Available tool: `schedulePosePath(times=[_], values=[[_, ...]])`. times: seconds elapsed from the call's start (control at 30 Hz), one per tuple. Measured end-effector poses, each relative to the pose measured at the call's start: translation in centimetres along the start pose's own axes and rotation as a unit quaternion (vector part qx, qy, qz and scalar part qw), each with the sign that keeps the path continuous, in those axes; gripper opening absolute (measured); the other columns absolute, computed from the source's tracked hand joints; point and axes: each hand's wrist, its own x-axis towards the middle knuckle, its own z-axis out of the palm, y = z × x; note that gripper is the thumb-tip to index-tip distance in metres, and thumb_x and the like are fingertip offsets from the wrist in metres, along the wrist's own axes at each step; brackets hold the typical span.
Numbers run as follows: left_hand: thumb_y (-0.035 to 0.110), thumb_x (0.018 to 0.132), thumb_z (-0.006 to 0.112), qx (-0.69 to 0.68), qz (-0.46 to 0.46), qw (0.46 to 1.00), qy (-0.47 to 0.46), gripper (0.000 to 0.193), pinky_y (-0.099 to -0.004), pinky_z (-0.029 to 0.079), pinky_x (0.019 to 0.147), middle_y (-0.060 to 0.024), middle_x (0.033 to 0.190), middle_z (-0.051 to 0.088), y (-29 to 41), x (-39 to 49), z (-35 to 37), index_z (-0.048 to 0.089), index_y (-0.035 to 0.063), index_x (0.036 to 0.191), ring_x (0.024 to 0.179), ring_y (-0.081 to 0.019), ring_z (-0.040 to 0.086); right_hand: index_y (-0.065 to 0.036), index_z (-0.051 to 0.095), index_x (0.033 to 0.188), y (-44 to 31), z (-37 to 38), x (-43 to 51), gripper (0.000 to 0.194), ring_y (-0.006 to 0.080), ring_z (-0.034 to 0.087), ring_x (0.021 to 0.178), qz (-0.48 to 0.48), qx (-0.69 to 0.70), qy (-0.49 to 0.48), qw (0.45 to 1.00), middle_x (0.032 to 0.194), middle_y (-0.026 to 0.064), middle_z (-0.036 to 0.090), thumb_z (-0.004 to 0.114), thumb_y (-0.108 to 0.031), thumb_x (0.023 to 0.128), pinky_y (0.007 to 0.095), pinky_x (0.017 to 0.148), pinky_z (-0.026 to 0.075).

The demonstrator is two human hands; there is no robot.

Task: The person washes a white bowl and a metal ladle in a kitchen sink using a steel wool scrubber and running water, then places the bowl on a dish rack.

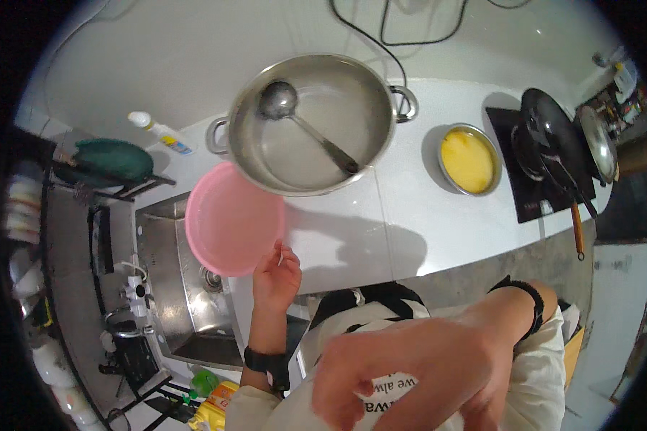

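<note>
My left hand (277, 280) is beside the rim of a pink plastic basin (232, 221), its fingers loosely curled and nothing seen in them. Whether the fingertips touch the rim, I cannot tell. The basin is partly over the steel sink and partly on the white counter. Raised near the camera in front of my chest, my right hand (410, 361) is blurred, with bent fingers, a gap at the thumb and no object visible. Beyond the basin stands a wide two-handled stainless steel pot (339, 108); a metal ladle (312, 129) rests inside it.
A round metal bowl of yellow food (467, 162) sits on the counter (410, 226). Right of it, a dark wok (552, 129) with a wooden handle stands on a black cooktop (528, 199). A white bottle (162, 133) stands behind the sink (194, 301). A black rack is at the left.
</note>
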Motion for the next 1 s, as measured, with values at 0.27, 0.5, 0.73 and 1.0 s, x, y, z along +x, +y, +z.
schedulePosePath(times=[0.27,0.5,0.73,1.0], values=[[0.008,0.082,0.055,-0.023,-0.017,0.999,-0.019,0.012,-0.0292,0.049,0.071,-0.0076,0.088,0.057,-3.4,3.9,-0.7,0.059,0.0033,0.092,0.082,-0.0196,0.055,-0.001,0.061,0.082,-2.4,-4.5,-5.4,0.014,0.0247,0.054,0.07,0.157,-0.084,-0.002,0.984,0.093,0.0153,0.051,0.06,-0.015,0.083,0.03,0.058,0.043],[0.009,0.081,0.058,0.109,0.082,0.99,0.023,0.017,-0.0362,0.046,0.082,-0.0116,0.101,0.054,-5.9,3.9,0.4,0.054,0.0031,0.097,0.098,-0.0261,0.052,-0.005,0.059,0.085,0.7,-8.1,-9.7,0.017,0.0273,0.057,0.079,0.319,-0.6,-0.206,0.705,0.102,0.0153,0.051,0.064,-0.008,0.069,0.037,0.068,0.046],[0.005,0.082,0.055,-0.053,0.116,0.989,0.077,0.026,-0.0375,0.044,0.085,-0.0119,0.107,0.05,-3.8,1.9,-2.2,0.049,0.0053,0.108,0.105,-0.0264,0.049,-0.005,0.055,0.08,4.9,-10.6,-11.1,0.011,0.0278,0.055,0.077,0.356,-0.463,-0.269,0.766,0.084,0.0078,0.054,0.059,-0.012,0.073,0.0379,0.065,0.046],[0.001,0.078,0.056,-0.098,0.193,0.971,0.105,0.027,-0.0356,0.045,0.083,-0.0098,0.101,0.05,1.4,-2.5,-5.3,0.052,0.0056,0.104,0.096,-0.0229,0.051,-0.006,0.057,0.086,9.2,-13.7,-5.3,0.014,0.0314,0.057,0.079,0.318,-0.479,-0.066,0.816,0.091,0.0114,0.056,0.055,-0.004,0.073,0.0392,0.066,0.048]])
